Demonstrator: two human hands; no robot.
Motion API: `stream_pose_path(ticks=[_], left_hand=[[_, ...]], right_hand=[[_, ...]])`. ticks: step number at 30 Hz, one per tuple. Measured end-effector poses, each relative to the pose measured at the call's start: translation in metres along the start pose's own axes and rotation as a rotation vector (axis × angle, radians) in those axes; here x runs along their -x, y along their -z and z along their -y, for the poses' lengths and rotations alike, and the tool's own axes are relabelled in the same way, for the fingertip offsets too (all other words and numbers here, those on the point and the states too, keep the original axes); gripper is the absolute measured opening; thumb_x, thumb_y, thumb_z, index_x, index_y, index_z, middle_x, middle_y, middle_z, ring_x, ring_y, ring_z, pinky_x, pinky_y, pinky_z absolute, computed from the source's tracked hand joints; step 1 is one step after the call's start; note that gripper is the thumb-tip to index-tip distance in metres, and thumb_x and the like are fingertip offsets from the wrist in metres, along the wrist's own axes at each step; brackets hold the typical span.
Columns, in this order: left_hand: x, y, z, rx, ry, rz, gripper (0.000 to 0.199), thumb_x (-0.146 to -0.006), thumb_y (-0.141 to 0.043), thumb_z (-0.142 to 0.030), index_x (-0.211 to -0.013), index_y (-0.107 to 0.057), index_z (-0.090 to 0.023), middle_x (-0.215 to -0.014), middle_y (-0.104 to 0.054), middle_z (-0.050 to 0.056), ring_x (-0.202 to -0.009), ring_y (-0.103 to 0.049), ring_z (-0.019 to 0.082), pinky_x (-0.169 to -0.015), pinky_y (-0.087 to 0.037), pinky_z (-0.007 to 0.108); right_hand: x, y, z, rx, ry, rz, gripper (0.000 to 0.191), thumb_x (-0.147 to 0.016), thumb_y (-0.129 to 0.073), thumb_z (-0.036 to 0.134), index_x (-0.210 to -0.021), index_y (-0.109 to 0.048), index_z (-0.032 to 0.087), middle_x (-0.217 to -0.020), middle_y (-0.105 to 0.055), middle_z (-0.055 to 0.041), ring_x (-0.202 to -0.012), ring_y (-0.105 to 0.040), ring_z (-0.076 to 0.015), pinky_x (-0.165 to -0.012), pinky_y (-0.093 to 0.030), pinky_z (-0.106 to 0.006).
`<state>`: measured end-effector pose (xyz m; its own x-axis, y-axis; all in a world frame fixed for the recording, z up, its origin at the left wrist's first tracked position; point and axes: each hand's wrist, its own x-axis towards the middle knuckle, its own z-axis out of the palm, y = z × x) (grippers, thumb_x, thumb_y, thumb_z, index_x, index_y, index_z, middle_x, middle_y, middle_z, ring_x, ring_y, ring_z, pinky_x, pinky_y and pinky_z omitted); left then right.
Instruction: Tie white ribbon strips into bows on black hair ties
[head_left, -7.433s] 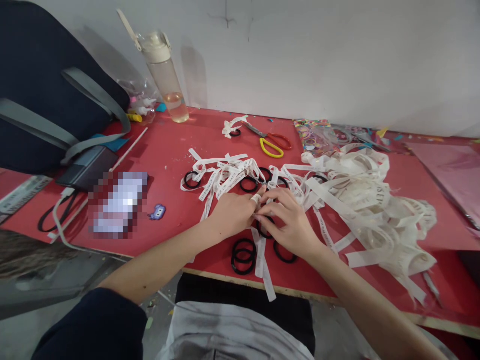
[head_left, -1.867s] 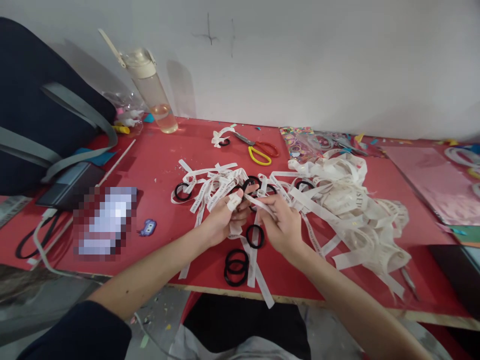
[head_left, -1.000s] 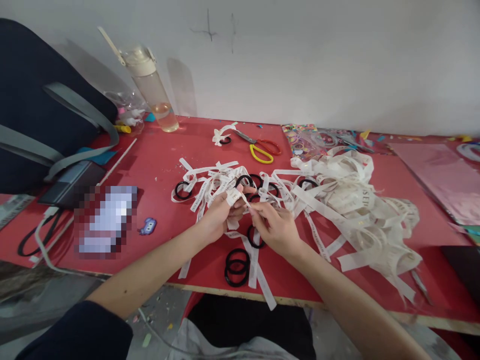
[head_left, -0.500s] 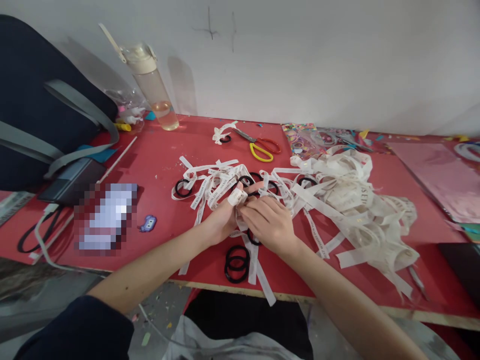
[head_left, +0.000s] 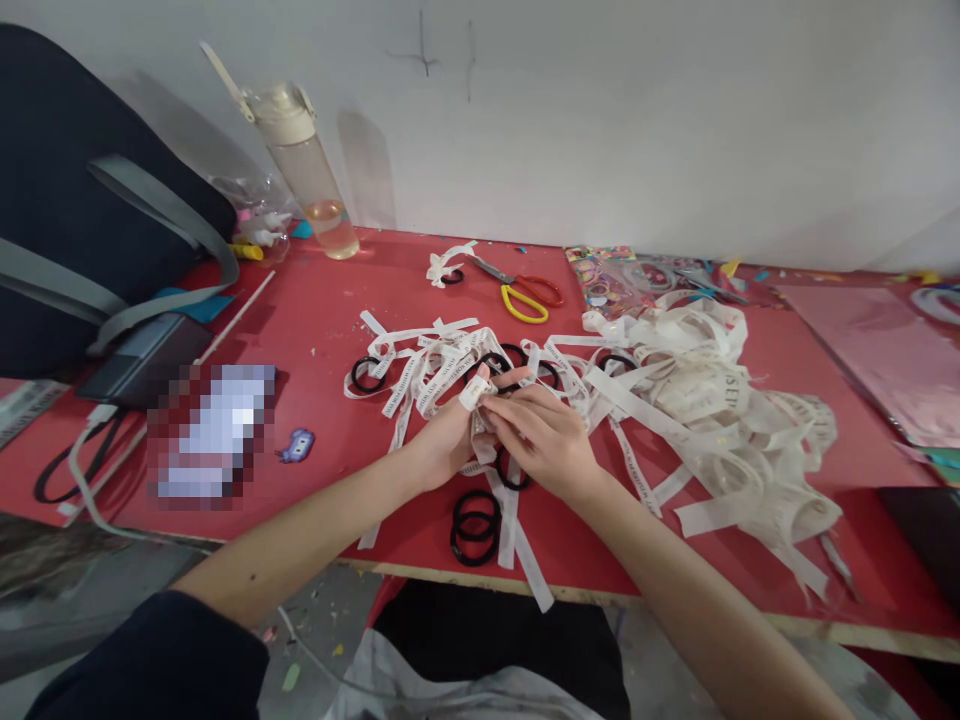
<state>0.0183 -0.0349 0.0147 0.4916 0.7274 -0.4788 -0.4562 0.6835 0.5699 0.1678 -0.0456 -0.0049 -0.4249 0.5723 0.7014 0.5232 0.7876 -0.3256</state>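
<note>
My left hand (head_left: pixel 448 437) is closed on a white printed ribbon (head_left: pixel 484 437), part of which wraps over its thumb. Against it, my right hand (head_left: pixel 551 440) pinches the same ribbon with its fingertips. Black hair ties lie among the tangled ribbons (head_left: pixel 409 385) behind my hands, and one tie (head_left: pixel 512 470) shows just below my right hand. Nearer the table edge rests a small stack of black ties (head_left: pixel 475 527). To the right spreads a large heap of pale ribbon (head_left: pixel 705 400).
Scissors (head_left: pixel 525 300) and a ribbon flower (head_left: pixel 444 268) lie behind the ribbons. A bottle (head_left: pixel 315 180) stands back left, near a dark bag (head_left: pixel 67 200). A phone (head_left: pixel 217 430) and small purple piece (head_left: pixel 298 446) lie left; pink sheets (head_left: pixel 877 350) lie right.
My right hand's fingers have straightened somewhat and shifted slightly, uncovering more of the ribbon between my hands. My left hand stays nearly in place.
</note>
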Motion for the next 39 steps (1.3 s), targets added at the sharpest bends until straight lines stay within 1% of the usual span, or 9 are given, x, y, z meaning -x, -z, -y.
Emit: stream_pose_path(ticks=[6,10,13,16,21,27,31,35,39], left_hand=[[0.0,-0.001,0.001,-0.043,-0.017,0.043,0.039,-0.088,-0.059,-0.049,-0.107,-0.07,-0.017,-0.07,-0.06,0.001,-0.052,-0.046,0.007,-0.046,-0.035,0.016],[0.0,-0.001,0.004,-0.034,-0.024,0.09,0.034,-0.087,-0.061,-0.048,-0.096,-0.069,-0.015,-0.065,-0.053,-0.001,-0.055,-0.045,0.008,-0.047,-0.032,0.016],[0.0,0.002,0.005,-0.039,0.005,0.092,0.037,-0.085,-0.062,-0.051,-0.085,-0.066,-0.015,-0.059,-0.043,-0.004,-0.049,-0.036,0.006,-0.045,-0.028,0.016],[-0.001,0.004,0.005,-0.037,0.023,0.109,0.04,-0.083,-0.063,-0.054,-0.081,-0.063,-0.015,-0.061,-0.041,-0.005,-0.046,-0.03,0.005,-0.043,-0.024,0.017],[-0.002,0.003,0.006,-0.042,0.026,0.031,0.04,-0.082,-0.065,-0.053,-0.075,-0.052,-0.016,-0.062,-0.04,-0.005,-0.049,-0.033,0.005,-0.043,-0.026,0.016],[-0.006,0.003,0.008,-0.094,0.011,0.025,0.041,-0.082,-0.066,-0.052,-0.073,-0.045,-0.018,-0.061,-0.036,-0.006,-0.049,-0.031,0.005,-0.044,-0.027,0.017],[-0.008,0.004,0.008,-0.112,0.039,0.016,0.044,-0.083,-0.063,-0.054,-0.07,-0.042,-0.019,-0.059,-0.035,-0.006,-0.049,-0.03,0.006,-0.043,-0.024,0.018],[-0.005,0.004,0.006,-0.105,0.023,0.025,0.044,-0.08,-0.067,-0.056,-0.072,-0.045,-0.018,-0.059,-0.037,-0.006,-0.05,-0.032,0.007,-0.044,-0.023,0.019],[-0.001,0.001,0.003,-0.102,0.034,-0.009,0.045,-0.08,-0.067,-0.056,-0.07,-0.045,-0.018,-0.057,-0.037,-0.006,-0.05,-0.032,0.006,-0.045,-0.021,0.02]], right_hand=[[-0.001,0.003,-0.003,0.138,0.0,0.088,0.018,-0.094,-0.054,0.012,-0.104,-0.068,0.019,-0.083,-0.074,-0.0033,-0.078,-0.065,-0.0171,-0.075,-0.052,-0.031],[0.0,0.008,-0.006,0.223,0.095,0.043,0.018,-0.092,-0.058,0.011,-0.103,-0.068,0.022,-0.076,-0.072,0.0002,-0.073,-0.064,-0.0143,-0.072,-0.05,-0.028],[-0.001,0.009,-0.008,0.251,0.131,0.036,0.019,-0.092,-0.059,0.011,-0.103,-0.067,0.024,-0.075,-0.071,0.0018,-0.074,-0.064,-0.0128,-0.074,-0.05,-0.026],[-0.003,0.01,-0.007,0.28,0.145,0.054,0.018,-0.092,-0.057,0.009,-0.1,-0.067,0.023,-0.074,-0.07,0.0019,-0.074,-0.065,-0.0121,-0.076,-0.05,-0.025],[-0.007,0.012,-0.004,0.337,0.138,0.148,0.012,-0.093,-0.057,0.013,-0.091,-0.067,0.02,-0.075,-0.068,-0.0003,-0.087,-0.065,-0.0147,-0.078,-0.049,-0.026],[-0.008,0.012,-0.003,0.457,0.163,0.146,0.015,-0.092,-0.057,0.017,-0.081,-0.065,0.02,-0.078,-0.065,-0.0027,-0.079,-0.056,-0.0169,-0.074,-0.045,-0.03],[-0.008,0.012,-0.006,0.418,0.233,0.116,0.021,-0.094,-0.054,0.015,-0.075,-0.063,0.019,-0.088,-0.067,-0.0039,-0.092,-0.055,-0.018,-0.084,-0.046,-0.031],[-0.007,0.013,-0.009,0.346,0.343,0.131,0.019,-0.095,-0.054,0.013,-0.08,-0.064,0.018,-0.101,-0.07,-0.0042,-0.1,-0.056,-0.0186,-0.083,-0.047,-0.031],[-0.007,0.015,-0.009,0.296,0.253,0.163,0.015,-0.094,-0.056,0.013,-0.082,-0.063,0.019,-0.101,-0.072,-0.0035,-0.095,-0.058,-0.0183,-0.079,-0.048,-0.03]])
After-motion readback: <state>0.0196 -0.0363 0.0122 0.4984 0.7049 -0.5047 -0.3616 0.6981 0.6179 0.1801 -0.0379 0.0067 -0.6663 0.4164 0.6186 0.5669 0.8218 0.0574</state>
